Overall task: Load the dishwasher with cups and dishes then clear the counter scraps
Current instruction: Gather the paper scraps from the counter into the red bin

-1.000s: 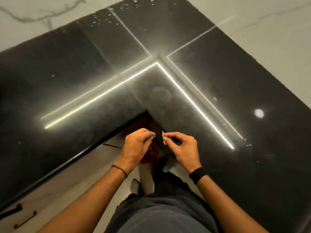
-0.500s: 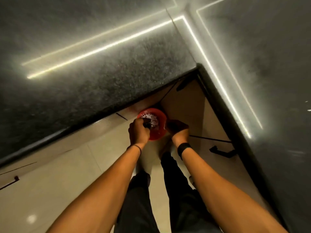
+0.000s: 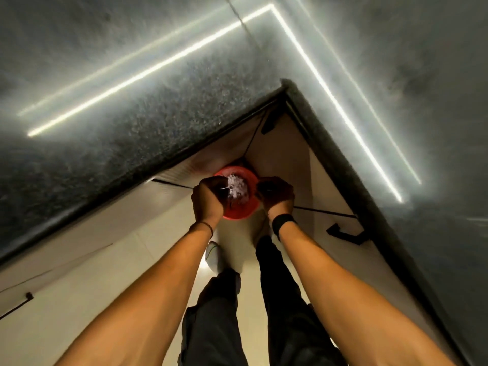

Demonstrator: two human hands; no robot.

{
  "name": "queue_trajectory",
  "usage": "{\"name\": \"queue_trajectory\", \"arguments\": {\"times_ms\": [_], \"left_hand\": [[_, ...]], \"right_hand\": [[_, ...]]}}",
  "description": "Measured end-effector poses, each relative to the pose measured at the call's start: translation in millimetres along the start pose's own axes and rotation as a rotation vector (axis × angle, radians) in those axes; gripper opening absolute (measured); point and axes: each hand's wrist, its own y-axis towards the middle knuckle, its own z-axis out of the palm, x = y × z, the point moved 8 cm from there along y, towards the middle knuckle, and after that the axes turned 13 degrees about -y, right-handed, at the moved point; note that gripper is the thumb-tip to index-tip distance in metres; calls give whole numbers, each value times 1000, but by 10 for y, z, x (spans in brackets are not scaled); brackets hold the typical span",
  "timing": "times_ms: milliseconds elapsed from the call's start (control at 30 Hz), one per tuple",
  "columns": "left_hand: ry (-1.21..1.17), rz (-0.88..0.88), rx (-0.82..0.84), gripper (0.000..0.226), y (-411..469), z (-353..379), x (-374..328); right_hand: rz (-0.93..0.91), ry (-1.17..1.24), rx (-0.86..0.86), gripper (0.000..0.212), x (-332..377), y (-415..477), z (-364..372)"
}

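Observation:
A red bin [image 3: 239, 215] stands on the floor in the inner corner below the black L-shaped counter [image 3: 126, 154]. A heap of white scraps [image 3: 237, 186] lies inside it. My left hand [image 3: 208, 200] hangs over the bin's left rim with its fingers curled down. My right hand [image 3: 276, 193] is over the right rim, fingers also curled and in shadow. Whether either hand still holds a scrap is hidden. No cups, dishes or dishwasher are in view.
Beige cabinet fronts run under both counter wings, with a black handle [image 3: 344, 233] on the right and another [image 3: 15, 307] at far left. My legs and a pale shoe [image 3: 212, 256] stand on the light floor behind the bin. Bright light strips reflect in the countertop.
A second ago both hands pinched small white scraps at counter height. They have dropped down to the red bin, and the view has tilted down with them.

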Motion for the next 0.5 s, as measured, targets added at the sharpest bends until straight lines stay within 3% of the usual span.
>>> {"name": "queue_trajectory", "arguments": {"times_ms": [200,300,500], "left_hand": [[232,172,87,33,-499,-191,-590],[242,365,113,26,-976,-333,-1032],[630,552,147,26,-1505,-392,-1542]], "right_hand": [[-35,120,106,19,379,-632,-517],[-199,245,245,10,646,-1086,-920],[-336,77,176,13,818,-1600,-1606]]}}
